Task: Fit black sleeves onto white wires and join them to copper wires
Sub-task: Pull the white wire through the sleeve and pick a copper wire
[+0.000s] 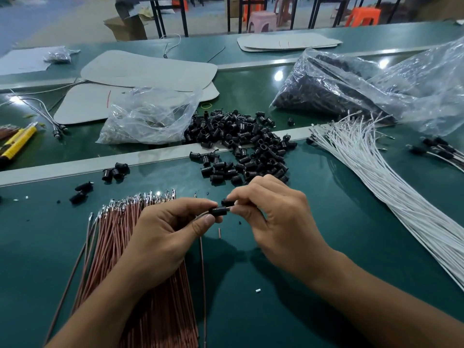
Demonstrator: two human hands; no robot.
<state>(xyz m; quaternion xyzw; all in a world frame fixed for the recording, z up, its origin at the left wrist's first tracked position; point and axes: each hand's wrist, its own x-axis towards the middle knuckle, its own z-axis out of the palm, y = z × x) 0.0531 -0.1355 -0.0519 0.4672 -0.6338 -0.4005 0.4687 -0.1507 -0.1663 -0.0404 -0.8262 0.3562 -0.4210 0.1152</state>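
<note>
L hand [170,232] & R hand [271,217] meet low over the green table [326,247]. L thumb & finger pinch a black sleeve [218,211]: a short, fat little tube w/ a thin wire out its left end. R fingertips pinch its other end. Copper wires [105,247] lie under the L hand. White wires [391,182] lie well off to the right. A pile of sleeves [241,146] sits just behind the hands.

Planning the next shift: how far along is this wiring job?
Done: a few sleeved wires lie at the right edge. In hand: the left hand and right hand pinch one black sleeve. Left: big bundles of white wires and copper wires, plus a pile of loose sleeves.
</note>
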